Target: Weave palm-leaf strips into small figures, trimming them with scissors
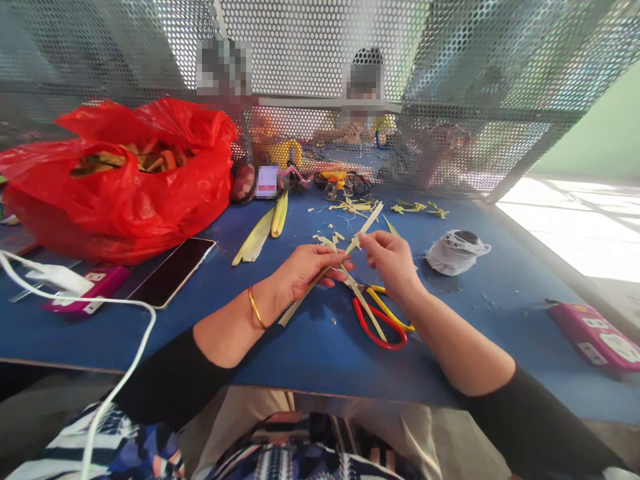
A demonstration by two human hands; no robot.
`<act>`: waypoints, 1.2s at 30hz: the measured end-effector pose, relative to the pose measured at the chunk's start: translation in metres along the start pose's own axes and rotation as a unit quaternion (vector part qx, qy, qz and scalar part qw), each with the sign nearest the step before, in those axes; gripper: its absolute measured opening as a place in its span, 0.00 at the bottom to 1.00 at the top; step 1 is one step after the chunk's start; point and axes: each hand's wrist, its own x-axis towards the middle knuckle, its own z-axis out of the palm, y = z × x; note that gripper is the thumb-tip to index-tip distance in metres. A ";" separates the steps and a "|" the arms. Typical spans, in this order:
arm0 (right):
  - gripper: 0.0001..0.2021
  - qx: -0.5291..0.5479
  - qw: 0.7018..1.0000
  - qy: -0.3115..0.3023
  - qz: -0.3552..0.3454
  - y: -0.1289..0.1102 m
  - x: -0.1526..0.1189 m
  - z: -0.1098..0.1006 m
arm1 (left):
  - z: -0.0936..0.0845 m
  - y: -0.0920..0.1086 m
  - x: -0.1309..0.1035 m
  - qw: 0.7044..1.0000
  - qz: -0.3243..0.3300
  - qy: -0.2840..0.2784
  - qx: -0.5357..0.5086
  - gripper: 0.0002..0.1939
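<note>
Pale green leaf strips (pixel 369 309) cross between my two hands over the blue table. My left hand (pixel 320 265), with a gold bangle on its wrist, pinches them where they cross. One strip end slants down to the left beneath it, another down to the right. Just to the right, my right hand (pixel 387 257) is closed on a strip piece that points up and away. Red-handled scissors (pixel 383 345) and a yellow-handled tool (pixel 390 310) lie below my right hand, under one strip. Leaf scraps (pixel 353 207) are scattered beyond my hands.
A red plastic bag (pixel 175 207) stands at left, near a phone (pixel 175 273) and a white cable (pixel 145 340). Husk pieces (pixel 256 238) lie behind my left hand. A wrapped roll (pixel 455 255) and pink box (pixel 595 333) are at right. People sit behind the mesh (pixel 310 40).
</note>
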 end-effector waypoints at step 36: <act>0.11 -0.420 0.596 -0.104 -0.677 0.000 -0.028 0.011 | -0.001 0.001 0.011 0.977 -0.016 -0.015 -0.212 0.15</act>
